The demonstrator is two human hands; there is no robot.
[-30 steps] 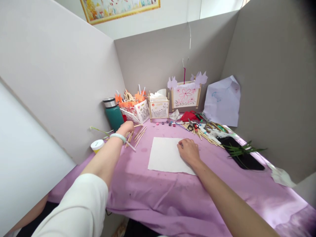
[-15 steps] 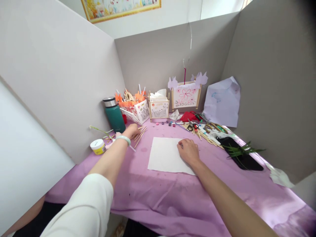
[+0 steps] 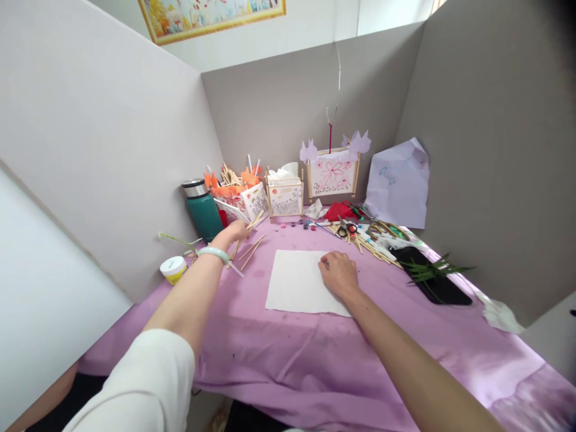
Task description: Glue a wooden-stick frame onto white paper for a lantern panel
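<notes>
Left hand (image 3: 236,232) gripping wooden sticks (image 3: 255,220); loose sticks (image 3: 251,255) just beside it. Right hand (image 3: 339,273), fingers bent, rests on white paper (image 3: 292,283); can't tell if gripping.

Left of the paper (image 3: 292,282), the left hand (image 3: 234,231) hides the near ends of the sticks (image 3: 255,220) it holds, and their exact number is too small to tell. At the paper's right, the right hand (image 3: 339,273) and wrist cover its near corner; the fingers curl out of sight, so whether they pinch anything is unclear. Farther right of the paper, leaves (image 3: 427,273) hide part of the phone (image 3: 452,294). Beyond the paper, the top edge cuts off the painting (image 3: 216,17). Nearer than the paper, the sleeve (image 3: 139,384) runs out at the bottom.
</notes>
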